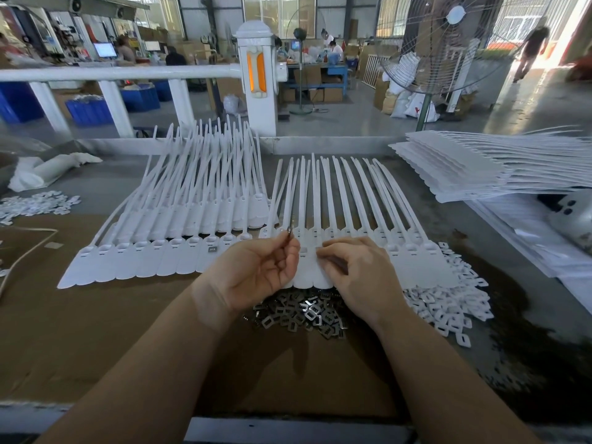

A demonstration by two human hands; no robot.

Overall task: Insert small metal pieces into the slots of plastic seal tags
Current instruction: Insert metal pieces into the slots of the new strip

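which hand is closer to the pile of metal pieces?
Right, narrowly. The right hand rests on the tags with its wrist right beside the metal pile; the left hand is raised above the pile's left edge, pinching a metal piece.

A factory hall with a pale grey concrete floor (352, 113). A white railing (118, 73) and a white post with an orange panel (256, 75) stand just behind the grey surface (105, 187). A large standing fan (442, 43) is at the right. Blue crates (89, 112) sit on the floor at left. Tall windows (278, 11) line the far wall; daylight pours through a doorway (554, 33) at right.
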